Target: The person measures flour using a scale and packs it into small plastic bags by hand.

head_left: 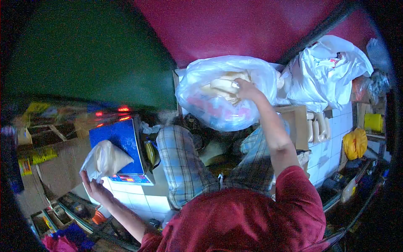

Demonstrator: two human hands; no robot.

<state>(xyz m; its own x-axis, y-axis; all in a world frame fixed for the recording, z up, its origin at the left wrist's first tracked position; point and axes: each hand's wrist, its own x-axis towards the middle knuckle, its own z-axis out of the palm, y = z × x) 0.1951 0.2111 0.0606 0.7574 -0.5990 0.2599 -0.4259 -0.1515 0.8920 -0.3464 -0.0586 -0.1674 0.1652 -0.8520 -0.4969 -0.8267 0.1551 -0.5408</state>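
A small clear plastic bag with pale, cream-coloured contents lies tilted on the blue top of a digital scale. My left hand holds the bag's mouth at its lower left edge, fingers closed on the film. In front of my knees, a large white plastic sack stands with its mouth wide, its pale contents showing inside. My right hand reaches into it, fingers closed at a whitish piece among the contents; I cannot tell what that piece is.
Another white sack stands at the right. Below it are a cardboard box and several filled pale packets on white tiles. A yellow bundle and a yellow container are farther right. Red digits glow behind the scale.
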